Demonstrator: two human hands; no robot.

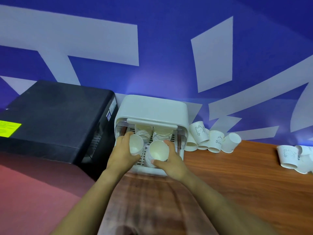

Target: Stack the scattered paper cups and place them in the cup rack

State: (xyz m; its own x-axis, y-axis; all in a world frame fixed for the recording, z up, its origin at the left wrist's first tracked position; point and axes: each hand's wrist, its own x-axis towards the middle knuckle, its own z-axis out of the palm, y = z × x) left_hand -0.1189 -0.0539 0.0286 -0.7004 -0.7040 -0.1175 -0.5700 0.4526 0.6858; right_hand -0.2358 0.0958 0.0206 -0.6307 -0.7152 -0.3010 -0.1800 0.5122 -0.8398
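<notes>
- The right hand (171,162) has its fingers clamped round a stack of paper cups (156,154) standing in the cup rack (150,107); the left hand (122,150) grips a second stack (135,145), tilted, just beside it.
- Beyond the fingertips, two more stacks (153,133) fill the rack's back.
- Risk, as I judge it: the tilted stack could catch its neighbour and topple.
- Right of the fingers, loose cups (213,140) lie on the wooden tabletop (245,175); a blue wall (169,48) stands behind.

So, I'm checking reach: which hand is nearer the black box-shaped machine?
Left. The left hand holds a cup just right of the black box-shaped machine; the right hand is farther right.
</notes>
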